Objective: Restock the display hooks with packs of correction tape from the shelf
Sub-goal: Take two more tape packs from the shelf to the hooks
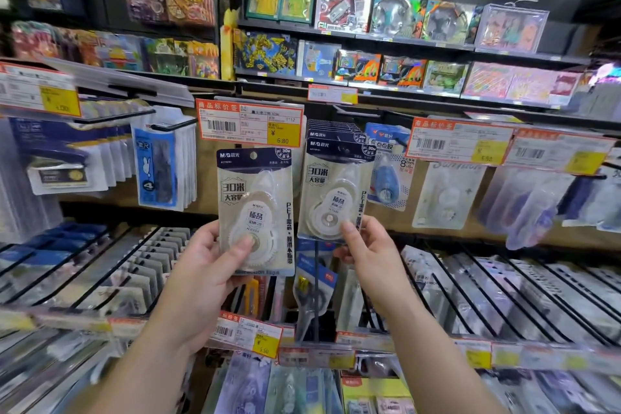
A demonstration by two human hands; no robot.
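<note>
My left hand [215,262] grips a pack of white correction tape [257,208] by its lower part, thumb on the front, and holds it upright just below a price tag [250,123]. To its right, several identical packs [336,185] hang in a row on a display hook. My right hand [368,249] pinches the bottom edge of the front hanging pack, thumb on its face. The hook's rod is hidden behind the packs.
Blue glue-tape packs [389,168] and clear blister packs [447,195] hang to the right, more stationery packs [161,165] to the left. Sloped wire racks [504,289] with packs run below, edged by price tags [248,334]. Toy boxes [342,7] fill the upper shelves.
</note>
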